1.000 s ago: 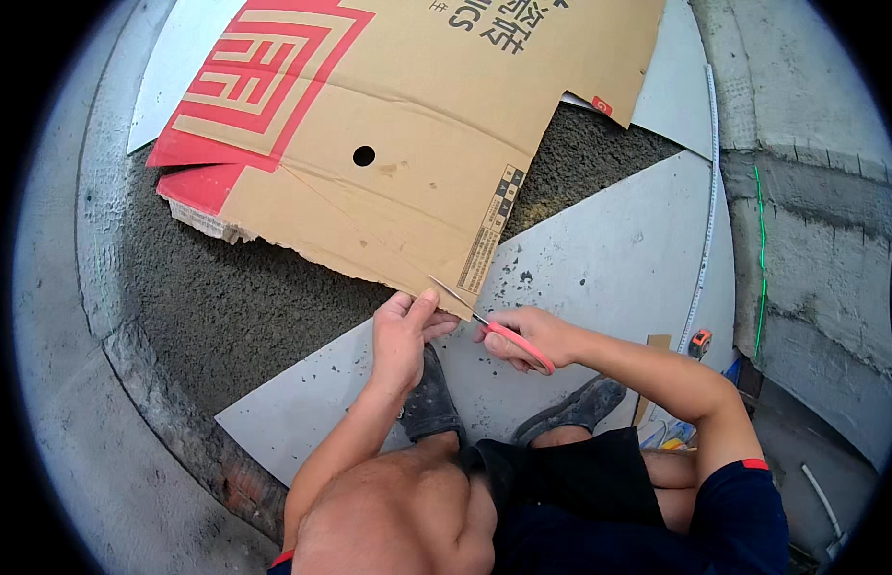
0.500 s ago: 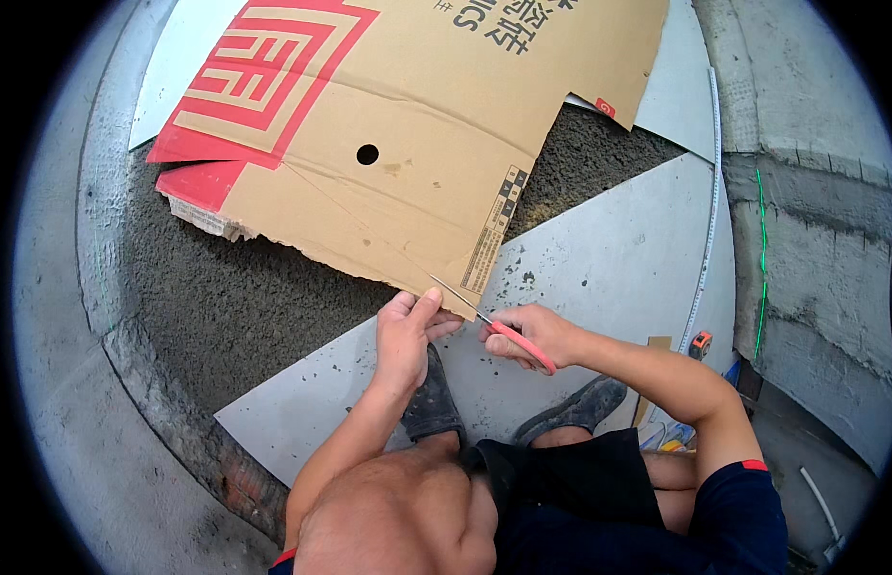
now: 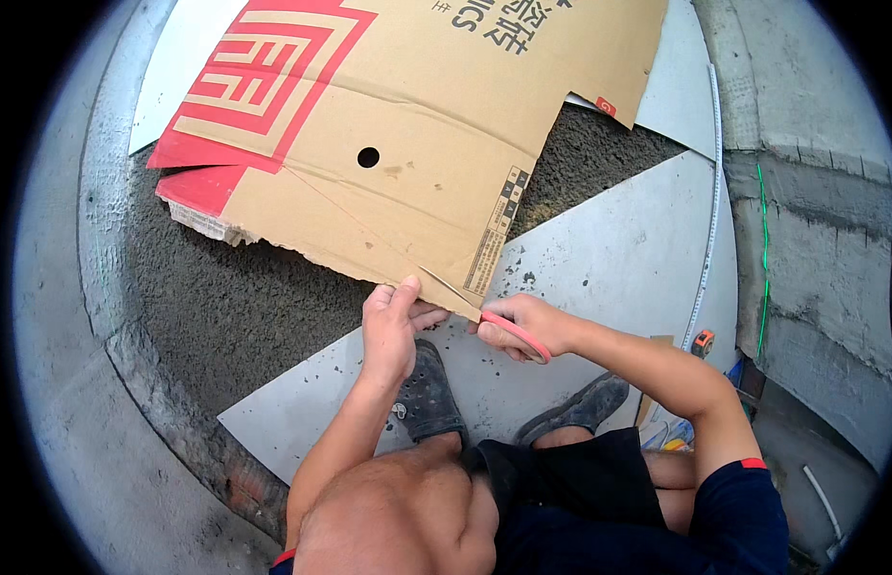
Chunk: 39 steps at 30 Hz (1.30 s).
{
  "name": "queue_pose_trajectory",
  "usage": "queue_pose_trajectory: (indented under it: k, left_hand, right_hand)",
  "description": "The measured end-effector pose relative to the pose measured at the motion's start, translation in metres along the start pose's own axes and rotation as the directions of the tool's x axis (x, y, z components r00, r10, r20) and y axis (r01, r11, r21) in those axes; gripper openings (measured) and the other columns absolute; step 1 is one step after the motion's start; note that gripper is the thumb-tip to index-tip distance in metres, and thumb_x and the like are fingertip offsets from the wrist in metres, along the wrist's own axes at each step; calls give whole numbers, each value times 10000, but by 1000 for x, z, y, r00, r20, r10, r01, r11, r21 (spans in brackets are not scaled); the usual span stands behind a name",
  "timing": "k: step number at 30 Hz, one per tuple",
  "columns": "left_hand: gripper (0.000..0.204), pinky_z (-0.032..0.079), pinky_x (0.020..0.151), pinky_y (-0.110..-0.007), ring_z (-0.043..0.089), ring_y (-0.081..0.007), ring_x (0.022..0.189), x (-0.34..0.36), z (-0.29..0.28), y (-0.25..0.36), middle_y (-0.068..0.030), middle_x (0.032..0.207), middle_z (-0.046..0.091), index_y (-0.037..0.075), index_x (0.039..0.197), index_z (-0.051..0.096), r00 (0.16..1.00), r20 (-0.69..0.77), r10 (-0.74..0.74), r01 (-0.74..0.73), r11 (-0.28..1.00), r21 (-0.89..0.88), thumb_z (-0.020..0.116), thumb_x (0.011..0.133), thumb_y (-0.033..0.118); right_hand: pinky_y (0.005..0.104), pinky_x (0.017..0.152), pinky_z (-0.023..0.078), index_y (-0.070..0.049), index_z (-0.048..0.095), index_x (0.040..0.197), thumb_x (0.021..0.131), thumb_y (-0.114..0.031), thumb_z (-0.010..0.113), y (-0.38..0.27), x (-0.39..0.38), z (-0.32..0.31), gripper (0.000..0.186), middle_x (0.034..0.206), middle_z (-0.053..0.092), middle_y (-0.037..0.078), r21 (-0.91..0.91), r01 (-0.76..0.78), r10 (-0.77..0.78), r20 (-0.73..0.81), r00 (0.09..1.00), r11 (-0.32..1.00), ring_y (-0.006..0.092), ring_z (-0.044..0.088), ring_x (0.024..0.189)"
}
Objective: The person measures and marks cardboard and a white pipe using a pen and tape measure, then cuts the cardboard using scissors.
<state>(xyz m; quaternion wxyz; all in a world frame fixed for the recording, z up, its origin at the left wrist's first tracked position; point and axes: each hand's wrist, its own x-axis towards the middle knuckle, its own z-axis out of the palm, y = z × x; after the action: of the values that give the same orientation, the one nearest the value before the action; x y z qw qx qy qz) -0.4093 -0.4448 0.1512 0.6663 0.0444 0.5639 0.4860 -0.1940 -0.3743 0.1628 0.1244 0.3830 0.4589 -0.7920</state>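
A large flattened cardboard sheet (image 3: pixel 407 144), brown with red printing and a round hole, spreads out in front of me. My left hand (image 3: pixel 395 321) pinches its near edge, thumb on top and fingers underneath. In my right hand (image 3: pixel 524 326) are scissors with pink-red handles (image 3: pixel 519 335), their blade lying along the cardboard near its right corner and pointing up and left. A thin line runs across the sheet from the red print toward the blade tip. The lower blade is hidden under the cardboard.
Dark wet mortar (image 3: pixel 235 307) lies beneath and left of the sheet. My feet, in dark clogs (image 3: pixel 431 393), stand on a large grey tile (image 3: pixel 609 249) dotted with crumbs. A long metal ruler (image 3: pixel 711 230) and an orange tape measure (image 3: pixel 702 343) lie right, beside a rough concrete edge.
The scissors have moved up and left, deeper into the cardboard. My left hand has slid left along the near edge, still gripping it.
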Motion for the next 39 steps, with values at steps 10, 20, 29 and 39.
queue_pose_trajectory:
  k: [10, 20, 29, 39]
  left_hand:
    - [344, 596, 839, -401, 722, -271, 934, 0, 0, -2, -203, 1057, 704, -72, 1147, 589, 1000, -12, 17, -17, 1000, -13, 507, 1025, 239]
    - [302, 586, 799, -380, 711, -233, 882, 4, -9, -2, -158, 1030, 709, -28, 1094, 600, 1000, -23, -11, 9, 997, -75, 555, 998, 255]
    - [325, 583, 756, -362, 716, -247, 840, 1, -7, 4, -187, 1008, 711, -51, 1102, 594, 997, -15, -82, 81, 994, -67, 552, 1009, 258]
    - [421, 570, 796, -372, 719, -277, 898, -6, -2, 12, -203, 1065, 705, -68, 1174, 581, 990, 17, -142, 142, 990, 4, 518, 1036, 325]
  right_hand:
    - [253, 449, 437, -9, 641, 1078, 995, -448, 600, -14, -5, 2, 448, 677, 541, -4, -76, -33, 31, -25, 999, 997, 83, 530, 527]
    - [266, 495, 409, 35, 569, 1169, 1016, -593, 446, -14, -35, -20, 658, 650, 511, 3, -63, -102, 115, 254, 960, 993, 91, 480, 536]
    - [273, 593, 473, 64, 578, 1080, 1048, -599, 330, -46, -45, -60, 709, 601, 515, 2, -90, -124, 149, 380, 913, 988, 117, 508, 552]
    - [293, 527, 450, 36, 612, 937, 988, -718, 326, -62, 6, -45, 808, 599, 515, 34, -95, -158, 181, 339, 923, 983, 153, 539, 540]
